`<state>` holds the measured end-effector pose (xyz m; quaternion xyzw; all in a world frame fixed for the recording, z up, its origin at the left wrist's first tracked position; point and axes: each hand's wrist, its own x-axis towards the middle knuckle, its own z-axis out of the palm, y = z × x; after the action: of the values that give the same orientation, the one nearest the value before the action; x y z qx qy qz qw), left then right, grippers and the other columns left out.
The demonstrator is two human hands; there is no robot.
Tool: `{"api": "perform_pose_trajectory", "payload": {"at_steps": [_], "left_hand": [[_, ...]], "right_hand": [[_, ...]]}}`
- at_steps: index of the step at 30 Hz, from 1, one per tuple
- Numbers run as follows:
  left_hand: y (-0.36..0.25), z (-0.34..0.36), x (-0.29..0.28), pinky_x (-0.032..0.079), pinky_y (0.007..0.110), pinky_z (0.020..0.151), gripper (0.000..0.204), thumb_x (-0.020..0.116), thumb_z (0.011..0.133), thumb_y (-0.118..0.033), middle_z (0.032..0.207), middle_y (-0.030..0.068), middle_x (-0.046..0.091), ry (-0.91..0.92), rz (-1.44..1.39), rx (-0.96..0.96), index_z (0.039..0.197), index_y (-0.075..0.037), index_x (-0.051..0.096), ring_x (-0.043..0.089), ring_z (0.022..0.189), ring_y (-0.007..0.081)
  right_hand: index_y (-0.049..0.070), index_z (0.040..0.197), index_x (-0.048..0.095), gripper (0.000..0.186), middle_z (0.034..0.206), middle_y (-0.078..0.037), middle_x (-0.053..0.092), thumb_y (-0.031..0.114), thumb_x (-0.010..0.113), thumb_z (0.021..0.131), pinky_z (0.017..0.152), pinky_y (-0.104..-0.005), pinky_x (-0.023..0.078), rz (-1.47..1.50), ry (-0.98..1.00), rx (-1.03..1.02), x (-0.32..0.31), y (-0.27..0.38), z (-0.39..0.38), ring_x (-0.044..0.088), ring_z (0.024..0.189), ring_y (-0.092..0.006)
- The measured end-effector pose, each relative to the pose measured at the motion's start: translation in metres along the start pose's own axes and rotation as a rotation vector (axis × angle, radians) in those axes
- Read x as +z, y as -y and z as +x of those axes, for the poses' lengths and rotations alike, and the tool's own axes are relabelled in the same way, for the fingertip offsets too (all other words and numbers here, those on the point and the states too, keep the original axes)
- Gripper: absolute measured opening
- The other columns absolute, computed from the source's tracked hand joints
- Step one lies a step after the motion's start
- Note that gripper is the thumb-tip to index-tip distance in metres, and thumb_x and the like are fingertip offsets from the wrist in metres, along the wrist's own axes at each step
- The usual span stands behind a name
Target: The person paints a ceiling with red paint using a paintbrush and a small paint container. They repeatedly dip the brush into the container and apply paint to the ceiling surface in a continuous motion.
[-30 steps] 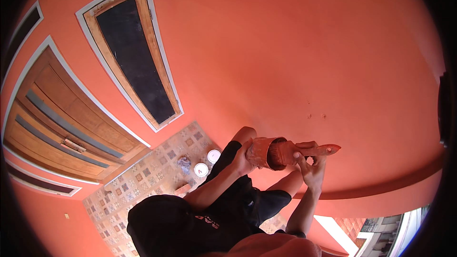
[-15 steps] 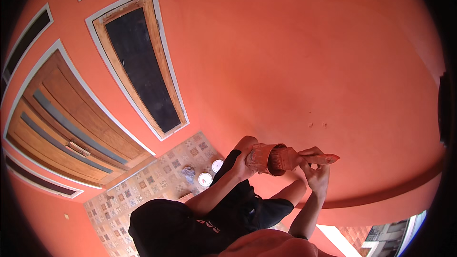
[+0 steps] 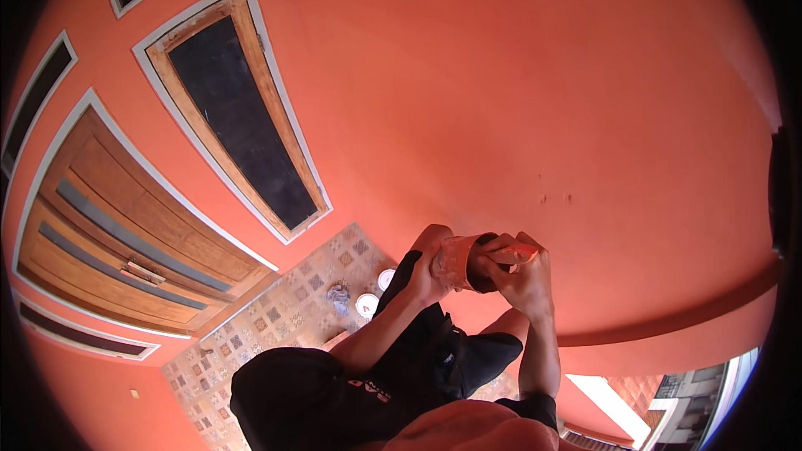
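Note:
My left hand [image 3: 428,274] is wrapped round a small paint pot [image 3: 457,262] smeared with orange-red paint, held tilted with its mouth to the right. In my right hand [image 3: 525,280] is a paintbrush [image 3: 522,253], gripped by its paint-stained handle at the pot's mouth. The bristles are hidden behind my fingers and the pot rim, so how deep they sit in the pot I cannot tell. Both hands are close together in front of the orange wall [image 3: 468,134].
A wooden double door [image 3: 125,234] and a wood-framed window [image 3: 242,108] with dark glass are on the left. Two white tubs [image 3: 367,306] and a crumpled cloth [image 3: 338,298] lie on the patterned tile floor [image 3: 276,317]. A curved ledge [image 3: 660,330] runs along the wall at right.
The brush has moved left and into the pot's mouth, my right hand coming up against the rim. My left hand still holds the pot, and the view has shifted slightly.

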<state>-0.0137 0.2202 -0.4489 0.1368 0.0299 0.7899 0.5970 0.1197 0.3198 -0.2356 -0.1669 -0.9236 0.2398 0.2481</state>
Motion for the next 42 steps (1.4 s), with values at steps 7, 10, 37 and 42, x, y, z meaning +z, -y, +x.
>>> {"api": "perform_pose_trajectory", "payload": {"at_steps": [7,10,37,42], "left_hand": [[0.003,0.001,-0.009,0.052,0.040,0.100,0.066,0.032,0.106,-0.056,0.143,0.0076,0.058,-0.017,0.008,-0.013,0.148,-0.008,0.049,0.057,0.130,0.0220],[0.004,0.002,-0.004,0.052,0.040,0.100,0.065,0.030,0.107,-0.055,0.142,0.0072,0.058,-0.012,0.009,-0.024,0.148,-0.009,0.049,0.057,0.130,0.0224],[0.025,0.007,0.028,0.054,0.035,0.059,0.068,0.027,0.104,-0.064,0.130,0.0058,0.061,-0.183,0.087,-0.044,0.146,-0.016,0.048,0.066,0.103,0.0195],[0.032,0.007,0.038,0.051,0.034,0.061,0.073,0.034,0.101,-0.070,0.124,0.0071,0.067,-0.302,0.123,-0.032,0.140,-0.012,0.056,0.068,0.099,0.0209]], "right_hand": [[0.016,0.092,0.079,0.019,0.072,-0.009,0.058,0.024,0.086,0.077,0.055,-0.0398,0.049,-0.006,-0.028,-0.027,0.005,-0.009,-0.001,0.062,0.058,-0.0274],[0.015,0.093,0.079,0.020,0.071,-0.009,0.057,0.022,0.086,0.076,0.054,-0.0404,0.048,0.032,-0.076,-0.018,0.003,-0.012,-0.002,0.062,0.057,-0.0274],[-0.003,0.089,0.074,0.009,0.093,-0.007,0.070,-0.008,0.076,0.082,0.070,-0.0296,0.058,0.517,-0.239,0.118,-0.044,-0.015,-0.038,0.069,0.086,-0.0157],[-0.002,0.089,0.077,0.014,0.095,-0.009,0.073,-0.002,0.083,0.077,0.069,-0.0317,0.050,0.456,-0.210,0.110,-0.036,-0.017,-0.038,0.065,0.084,-0.0176]]}}
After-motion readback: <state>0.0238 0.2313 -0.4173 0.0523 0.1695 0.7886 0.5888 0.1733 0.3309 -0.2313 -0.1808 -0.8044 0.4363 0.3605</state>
